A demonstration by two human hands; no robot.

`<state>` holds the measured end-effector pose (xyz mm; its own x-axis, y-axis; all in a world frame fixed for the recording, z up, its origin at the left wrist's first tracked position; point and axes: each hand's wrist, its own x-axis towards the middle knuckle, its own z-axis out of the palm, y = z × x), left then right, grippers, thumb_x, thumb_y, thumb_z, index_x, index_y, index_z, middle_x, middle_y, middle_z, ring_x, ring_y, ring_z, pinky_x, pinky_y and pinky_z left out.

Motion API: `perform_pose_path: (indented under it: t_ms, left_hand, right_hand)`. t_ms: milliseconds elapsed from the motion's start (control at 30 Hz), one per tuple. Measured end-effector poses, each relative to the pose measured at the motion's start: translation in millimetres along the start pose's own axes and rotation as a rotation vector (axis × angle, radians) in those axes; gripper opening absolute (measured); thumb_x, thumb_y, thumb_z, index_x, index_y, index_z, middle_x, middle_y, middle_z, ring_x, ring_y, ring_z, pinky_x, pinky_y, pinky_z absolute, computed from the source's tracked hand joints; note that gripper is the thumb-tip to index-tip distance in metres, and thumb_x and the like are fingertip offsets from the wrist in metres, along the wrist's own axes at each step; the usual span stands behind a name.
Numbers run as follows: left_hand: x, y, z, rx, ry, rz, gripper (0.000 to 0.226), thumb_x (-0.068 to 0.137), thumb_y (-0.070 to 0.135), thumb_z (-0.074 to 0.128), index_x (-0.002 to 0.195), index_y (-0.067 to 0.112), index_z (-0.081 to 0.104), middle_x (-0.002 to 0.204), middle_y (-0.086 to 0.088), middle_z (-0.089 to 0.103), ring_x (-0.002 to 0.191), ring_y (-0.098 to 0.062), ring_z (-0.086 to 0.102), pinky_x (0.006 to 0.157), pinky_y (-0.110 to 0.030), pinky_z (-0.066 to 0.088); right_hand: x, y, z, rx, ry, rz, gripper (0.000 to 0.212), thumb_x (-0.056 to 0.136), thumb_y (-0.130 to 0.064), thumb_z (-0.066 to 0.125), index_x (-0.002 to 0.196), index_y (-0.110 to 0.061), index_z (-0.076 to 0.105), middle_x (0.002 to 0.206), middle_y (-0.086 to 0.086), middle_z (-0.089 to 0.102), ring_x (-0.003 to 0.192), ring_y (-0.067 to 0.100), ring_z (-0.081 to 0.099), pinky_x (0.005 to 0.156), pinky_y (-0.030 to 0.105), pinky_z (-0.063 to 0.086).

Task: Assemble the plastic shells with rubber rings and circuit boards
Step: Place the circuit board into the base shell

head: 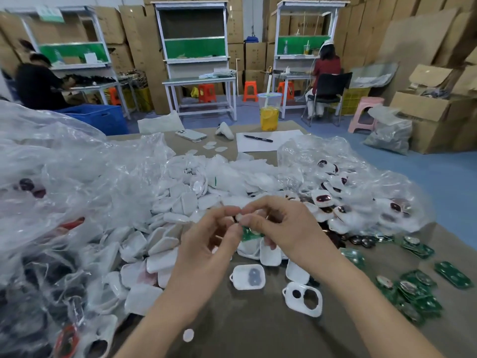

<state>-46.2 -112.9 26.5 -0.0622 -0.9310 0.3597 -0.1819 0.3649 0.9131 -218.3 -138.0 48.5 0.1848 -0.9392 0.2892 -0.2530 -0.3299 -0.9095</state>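
Left hand (204,251) and right hand (286,228) (raised over the table (258,329)) pinch one green circuit board (247,235) with curled fingers (229,211), above white shells (248,277).

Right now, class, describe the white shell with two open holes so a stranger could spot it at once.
Look at the brown table, in the bare patch below the right hand. Of the loose white shells there, the holed shell lies nearest the camera. Its neighbour shell has grey filling; this one's two cut-outs look empty.

Shells (165,257) heaped left, circuit boards (413,290) right, on table (258,332).
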Motion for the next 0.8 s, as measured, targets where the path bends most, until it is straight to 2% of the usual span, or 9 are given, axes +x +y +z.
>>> perform_pose_path:
  t_ms: [33,100,167,233,300,367,500,633,800]
  left_hand:
    - [0,-3,-1,-0.032,-0.014,-0.019,0.017,0.093,0.03,0.065,0.104,0.043,0.069,0.091,0.002,0.074,0.082,-0.016,0.068,0.074,-0.029,0.054]
    - [2,-10,-3,-0.065,-0.008,-0.06,0.026,0.097,0.016,0.066,0.099,0.041,0.072,0.081,0.002,0.072,0.071,-0.01,0.063,0.065,-0.019,0.05]
    - [3,-15,-5,-0.108,0.027,-0.129,0.026,0.096,0.015,0.064,0.097,0.037,0.075,0.078,0.001,0.073,0.067,-0.009,0.062,0.062,-0.013,0.047]
    - [4,-15,-6,-0.167,0.054,-0.177,0.019,0.094,0.02,0.064,0.099,0.034,0.077,0.081,-0.005,0.074,0.069,-0.012,0.065,0.062,-0.015,0.049]
    - [5,-18,-6,-0.173,0.052,-0.201,0.016,0.094,0.025,0.064,0.101,0.033,0.077,0.082,-0.008,0.074,0.07,-0.014,0.066,0.062,-0.018,0.05]
    - [6,-20,-8,-0.202,0.064,-0.232,0.016,0.095,0.029,0.064,0.103,0.033,0.077,0.079,-0.008,0.073,0.07,-0.014,0.065,0.061,-0.019,0.048]
    - [8,-22,-12,-0.387,0.036,-0.274,0.028,0.086,0.033,0.064,0.107,0.022,0.078,0.092,-0.012,0.074,0.075,-0.016,0.065,0.084,-0.046,0.051]
    - [9,-21,-11,-0.512,0.025,-0.286,0.026,0.089,0.025,0.061,0.105,0.014,0.079,0.099,-0.013,0.075,0.076,-0.016,0.065,0.073,-0.028,0.057]
    - [9,-19,-9,-0.513,0.046,-0.328,0.029,0.075,0.031,0.073,0.096,0.012,0.079,0.091,-0.009,0.074,0.07,-0.017,0.065,0.071,-0.032,0.059]
  right_hand:
    - [2,4,3,0.049,-0.001,0.022,0.021,0.072,-0.049,0.08,0.086,-0.034,0.075,0.068,0.003,0.063,0.05,0.01,0.054,0.049,0.021,0.046]
    - [5,10,7,0.087,-0.006,0.039,0.028,0.067,-0.053,0.082,0.085,-0.032,0.074,0.067,-0.002,0.065,0.05,0.011,0.057,0.05,0.02,0.047]
    - [6,14,9,0.135,-0.034,0.049,0.017,0.075,-0.043,0.081,0.085,-0.03,0.075,0.071,-0.002,0.069,0.054,0.012,0.062,0.055,0.021,0.052]
    - [4,15,9,0.236,-0.051,0.069,0.006,0.088,-0.026,0.074,0.092,-0.028,0.078,0.078,0.003,0.073,0.061,0.014,0.067,0.062,0.023,0.057]
    - [2,17,8,0.332,-0.057,0.13,0.018,0.094,-0.014,0.066,0.099,-0.025,0.079,0.087,0.005,0.076,0.068,0.015,0.071,0.066,0.024,0.059]
    - [2,18,9,0.406,-0.065,0.175,0.022,0.094,-0.013,0.064,0.102,-0.025,0.079,0.094,0.007,0.076,0.073,0.017,0.072,0.068,0.025,0.06]
    - [5,20,12,0.458,-0.075,0.205,0.022,0.092,-0.013,0.064,0.101,-0.027,0.08,0.094,0.009,0.076,0.076,0.018,0.073,0.069,0.024,0.059]
    - [4,20,11,0.43,-0.055,0.19,0.025,0.096,-0.009,0.062,0.101,-0.026,0.08,0.091,0.01,0.076,0.074,0.016,0.073,0.068,0.022,0.059]
    - [2,19,12,0.376,-0.053,0.163,0.027,0.097,-0.008,0.06,0.102,-0.027,0.079,0.091,0.014,0.074,0.074,0.016,0.073,0.07,0.022,0.059]
